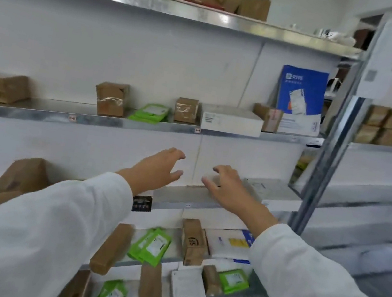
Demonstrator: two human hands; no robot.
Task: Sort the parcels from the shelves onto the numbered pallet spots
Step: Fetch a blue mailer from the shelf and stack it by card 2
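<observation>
A: Head view: flat grey box at the middle shelf edge; right hand spread loosely on top, left hand relaxed just left of it, gripping nothing.

B: Risky. Could tip off if dragged one-handed, onto the brown parcel below.

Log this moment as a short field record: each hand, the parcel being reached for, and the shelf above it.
left hand: fingers spread, holds nothing, by the left end of the flat grey parcel
right hand: fingers spread over the parcel's right part; contact unclear
parcel: lies flat at the shelf's front edge, not lifted
shelf above: brown box, green pouch, white box, blue-and-white envelope
pallet spots: not in view
</observation>
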